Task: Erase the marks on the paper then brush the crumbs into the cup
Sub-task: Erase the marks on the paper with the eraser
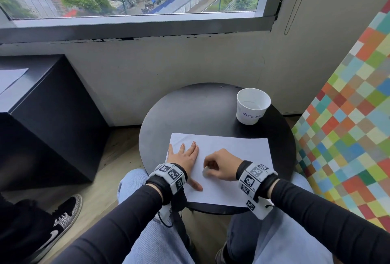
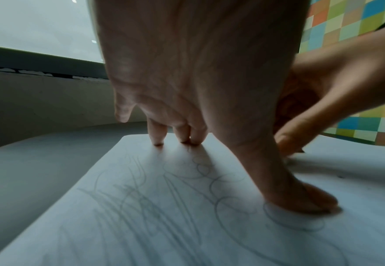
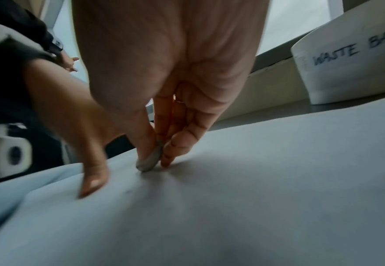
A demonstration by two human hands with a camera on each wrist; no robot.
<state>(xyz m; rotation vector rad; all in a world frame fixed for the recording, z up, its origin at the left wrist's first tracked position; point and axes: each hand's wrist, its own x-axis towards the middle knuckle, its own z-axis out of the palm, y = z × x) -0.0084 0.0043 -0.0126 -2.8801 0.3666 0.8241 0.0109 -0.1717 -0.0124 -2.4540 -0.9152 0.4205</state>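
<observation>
My left hand [image 1: 184, 156] lies flat, fingers spread, pinning the sheet of paper [image 1: 236, 145] over pencil scribbles [image 2: 146, 201]. Just right of it, my right hand [image 1: 221, 165] pinches a grey eraser [image 3: 149, 161] against the sheet. The "WASTE" paper cup [image 1: 252, 106] stands beyond that hand, well apart.

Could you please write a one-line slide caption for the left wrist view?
Left hand presses flat on the scribbled paper while the right hand erases beside it.
</observation>
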